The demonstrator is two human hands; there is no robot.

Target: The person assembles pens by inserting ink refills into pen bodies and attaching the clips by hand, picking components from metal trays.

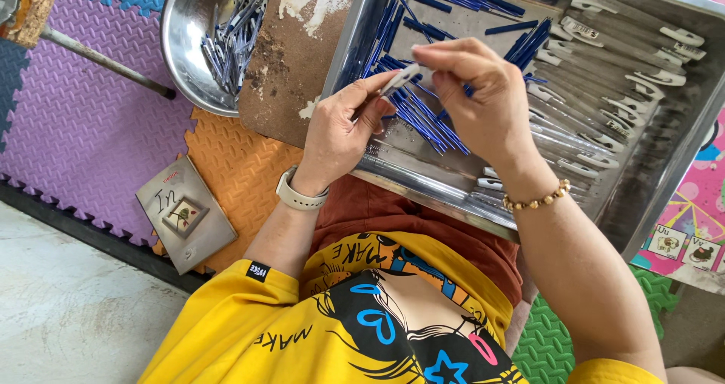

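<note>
The clear pen barrel [400,78] lies between my two hands, its long axis running from about eight o'clock up to two o'clock, just above the steel tray [664,172] on my lap. My left hand [340,131] has its grip pinched together on the lower end, thumb and fingers closed round it. My right hand [483,97] pinches the upper end at the tip, grip together too. Loose blue refills [427,120] lie in the tray beneath.
</note>
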